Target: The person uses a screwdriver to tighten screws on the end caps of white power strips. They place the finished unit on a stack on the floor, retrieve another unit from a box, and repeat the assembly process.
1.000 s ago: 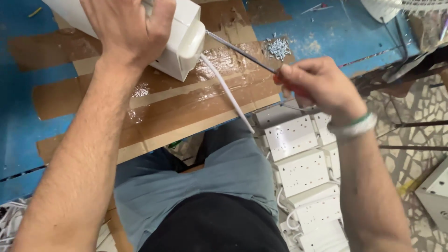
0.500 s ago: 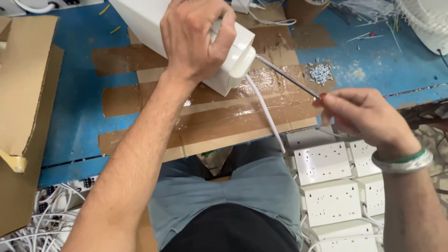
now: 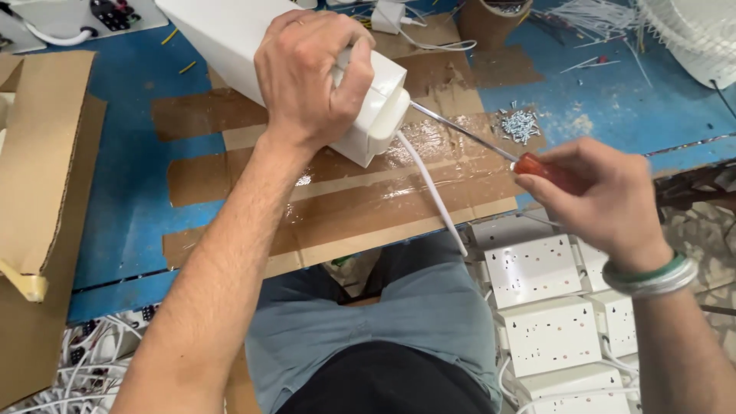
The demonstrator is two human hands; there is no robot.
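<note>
Slippage looks likeliest: left hand [image 3: 310, 77] clenched over the white box [image 3: 253, 54] tilted on the taped blue table [image 3: 115, 192], right hand [image 3: 606, 199] gripping the red-handled screwdriver [image 3: 491, 146] whose tip meets the box's end above the white cord [image 3: 429, 188] could skid off

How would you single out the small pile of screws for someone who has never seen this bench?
Start at the blue table with its brown taped cardboard patch. Just past the patch's right edge, beyond the screwdriver shaft, lies the pile of screws: the only cluster of tiny silver pieces there.

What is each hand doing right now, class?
Left hand: closed on the white box.
Right hand: closed on the screwdriver.
</note>
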